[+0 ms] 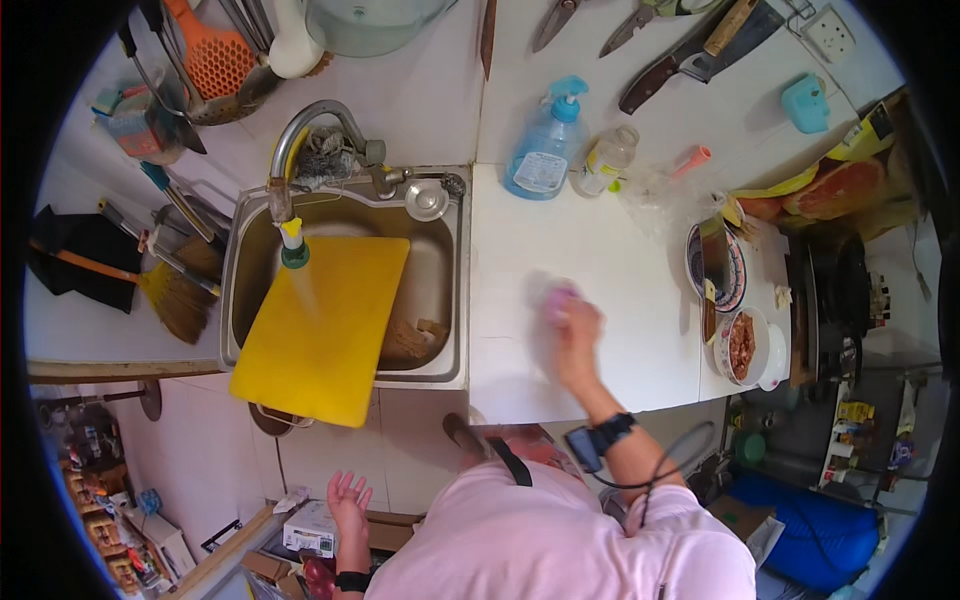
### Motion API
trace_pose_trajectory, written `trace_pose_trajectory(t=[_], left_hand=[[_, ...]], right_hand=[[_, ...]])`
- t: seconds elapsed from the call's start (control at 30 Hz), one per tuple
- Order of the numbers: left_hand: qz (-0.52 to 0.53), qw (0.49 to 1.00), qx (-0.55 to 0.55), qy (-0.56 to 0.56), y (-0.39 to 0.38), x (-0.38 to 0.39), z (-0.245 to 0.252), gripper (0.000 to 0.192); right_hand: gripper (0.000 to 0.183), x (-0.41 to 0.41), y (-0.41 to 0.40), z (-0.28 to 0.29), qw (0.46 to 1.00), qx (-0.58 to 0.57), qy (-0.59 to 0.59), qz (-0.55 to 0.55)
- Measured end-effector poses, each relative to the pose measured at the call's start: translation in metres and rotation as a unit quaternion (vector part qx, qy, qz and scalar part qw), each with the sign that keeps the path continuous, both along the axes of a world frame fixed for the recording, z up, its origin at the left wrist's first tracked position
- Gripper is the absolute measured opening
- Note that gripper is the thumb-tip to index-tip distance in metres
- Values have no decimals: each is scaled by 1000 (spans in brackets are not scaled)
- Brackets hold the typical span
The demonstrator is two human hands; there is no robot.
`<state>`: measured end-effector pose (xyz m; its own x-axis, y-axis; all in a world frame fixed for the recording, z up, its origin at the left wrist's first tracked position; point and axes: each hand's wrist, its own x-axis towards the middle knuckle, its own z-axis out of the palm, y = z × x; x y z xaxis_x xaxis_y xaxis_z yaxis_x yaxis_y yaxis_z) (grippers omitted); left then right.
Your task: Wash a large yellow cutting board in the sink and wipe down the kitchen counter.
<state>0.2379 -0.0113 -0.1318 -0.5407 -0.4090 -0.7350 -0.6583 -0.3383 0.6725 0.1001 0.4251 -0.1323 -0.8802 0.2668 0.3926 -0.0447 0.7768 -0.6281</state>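
My right hand (579,337) is closed around a small purple cloth or sponge (562,300) on the white countertop (510,367). Both are blurred, so the exact kind of thing is hard to tell. My left hand (349,499) hangs low in front of the counter, its fingers apart and nothing in it. Across the stainless steel sink (459,300) leans a yellow cutting board (330,330), its lower end sticking out over the front rim. Water runs onto the board from a curved faucet (322,112) with a green-tipped nozzle (295,255).
A blue pump bottle (541,161) and a clear bottle (609,161) stand behind the countertop's middle. To the right are a patterned plate (739,262) with a cleaver (714,262) across it and a bowl of minced meat (742,346). Wall-hung knives (675,67) are above.
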Motion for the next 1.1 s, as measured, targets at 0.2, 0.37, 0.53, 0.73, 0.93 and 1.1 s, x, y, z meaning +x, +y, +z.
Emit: trace_pose_trajectory(t=[0.2, 0.37, 0.53, 0.73, 0.93, 1.1], left_hand=[[-390, 906, -9, 166, 77, -70, 39, 50], [-404, 846, -58, 343, 162, -150, 32, 45], [-236, 927, -3, 293, 189, -194, 41, 42], [-377, 850, 366, 38, 248, -160, 47, 39], [-571, 795, 56, 197, 310, -141, 31, 27], [-614, 650, -108, 434, 394, -116, 25, 33]], right_hand=[[34, 28, 26, -35, 987, 75, -82, -113], [29, -55, -100, -65, 969, -212, -48, 116], [30, -33, -142, 15, 728, -652, -146, 150], [28, 50, -54, 26, 643, -753, -125, 61], [19, 126, 15, 24, 854, -490, -83, -153], [19, 170, 77, 20, 888, -364, 3, -282]])
